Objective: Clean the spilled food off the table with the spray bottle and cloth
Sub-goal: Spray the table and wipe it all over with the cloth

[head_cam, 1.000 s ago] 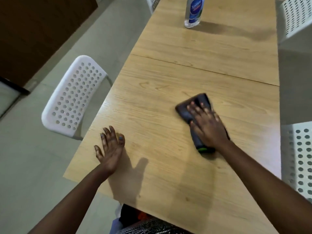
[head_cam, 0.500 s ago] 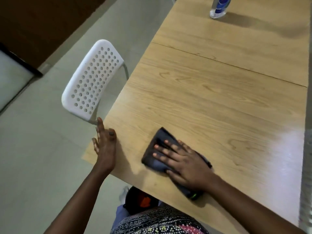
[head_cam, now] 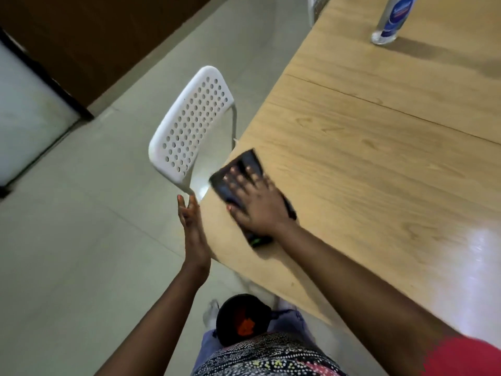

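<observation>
Cloth (head_cam: 238,173): one, dark, at the worktop's (head_cam: 379,164) left edge.
Right hand (head_cam: 257,204): fingers flat, pressing it; keep your palm flat.
Left hand (head_cam: 193,229): open beside the edge, holding nothing; cup it under to catch crumbs.
Spray bottle (head_cam: 393,20): one, far off.
Chair (head_cam: 189,126): one fully seen.

— Seating? 
— One white perforated plastic chair (head_cam: 191,131), metal-legged, backrest at the table edge. 
— Floor? 
— Pale tiled floor (head_cam: 81,253); dark wooden wall panel (head_cam: 103,36) beyond it.
</observation>
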